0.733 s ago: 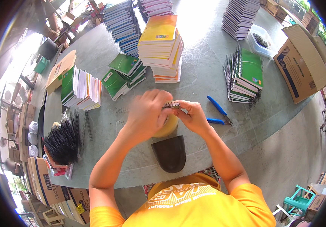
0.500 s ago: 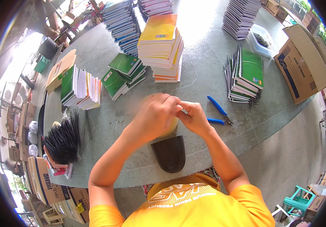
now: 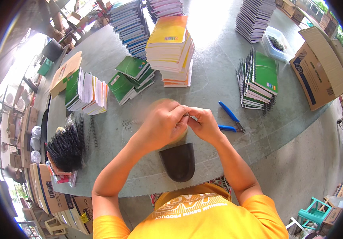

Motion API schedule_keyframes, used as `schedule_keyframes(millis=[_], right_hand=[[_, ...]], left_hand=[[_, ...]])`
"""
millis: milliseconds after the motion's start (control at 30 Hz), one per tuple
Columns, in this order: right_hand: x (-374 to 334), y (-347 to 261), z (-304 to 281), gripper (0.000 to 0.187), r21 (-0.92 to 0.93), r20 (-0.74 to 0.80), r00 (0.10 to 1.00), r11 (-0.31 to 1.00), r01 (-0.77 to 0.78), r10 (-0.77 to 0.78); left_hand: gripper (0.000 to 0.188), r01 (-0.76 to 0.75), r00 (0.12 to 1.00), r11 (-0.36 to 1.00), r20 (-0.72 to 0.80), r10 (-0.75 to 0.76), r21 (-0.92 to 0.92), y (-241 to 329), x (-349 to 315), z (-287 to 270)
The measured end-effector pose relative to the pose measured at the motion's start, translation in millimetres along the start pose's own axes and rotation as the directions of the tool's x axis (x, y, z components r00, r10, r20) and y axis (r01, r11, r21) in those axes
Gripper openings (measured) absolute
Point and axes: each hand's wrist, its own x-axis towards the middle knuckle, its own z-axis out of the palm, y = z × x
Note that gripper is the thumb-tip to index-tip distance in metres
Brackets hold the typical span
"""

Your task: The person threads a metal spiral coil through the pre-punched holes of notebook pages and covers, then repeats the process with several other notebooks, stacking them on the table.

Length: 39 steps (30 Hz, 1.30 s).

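My left hand [image 3: 161, 123] and my right hand [image 3: 204, 122] meet above the table, fingertips pinched together. A small dark bit shows between them, too small to name, and the left hand's outer edge is smeared by motion. Under the hands lies a pale yellow rounded thing [image 3: 182, 138], mostly hidden. Nearer to me is a dark brown, flat piece with a rounded end [image 3: 178, 163]. Blue-handled cutting pliers [image 3: 230, 112] rest to the right of my right hand. Left of my left hand a thin wire coil [image 3: 129, 123] shows; whether it is held cannot be made out.
Green notebooks stand left [image 3: 72, 89] and lie in the middle [image 3: 130, 67]; a yellow-covered stack [image 3: 167, 30] rises behind. Coil-bound green notebooks [image 3: 266, 71], a clear tub [image 3: 285, 51] and a cardboard box [image 3: 312, 73] are at right. Black coils [image 3: 66, 145] fill the left.
My hands stay together in nearly the same place, with small finger shifts. The thin coil left of my left hand shows a little lower and longer than before.
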Motion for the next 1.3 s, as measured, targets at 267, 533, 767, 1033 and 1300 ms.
schedule_keyframes(millis=[267, 533, 767, 1033, 1300], right_hand=[[-2.0, -10.7, 11.0, 0.022, -0.099, -0.079, 0.995, 0.993, 0.06, -0.068], [6.9, -2.1, -7.7, 0.022, -0.156, -0.277, 0.944, 0.978, 0.14, -0.179], [-2.2, -32.2, 3.2, 0.044, 0.586, -0.135, 0.926, 0.782, -0.212, 0.352], [5.3, -89.4, -175.3, 0.043, 0.244, -0.519, 0.81, 0.955, -0.167, 0.274], [-10.9, 10.3, -193.3, 0.051, -0.286, -0.704, 0.706, 0.878, -0.384, 0.079]], left_hand=[[0.018, 0.117, 0.988, 0.993, -0.097, -0.116, 0.006, -3.3, -6.2, 4.9], [0.029, 0.3, 0.95, 0.95, -0.117, -0.289, 0.088, -9.9, -13.5, -22.8], [0.034, 0.046, 0.996, 0.997, -0.072, -0.051, -0.067, 15.2, -15.4, 19.0], [0.04, 0.039, 0.963, 0.991, -0.262, -0.072, -0.129, 6.8, -21.1, -1.5], [0.028, 0.338, 0.927, 0.911, -0.08, -0.365, -0.237, -22.6, -62.0, 4.6]])
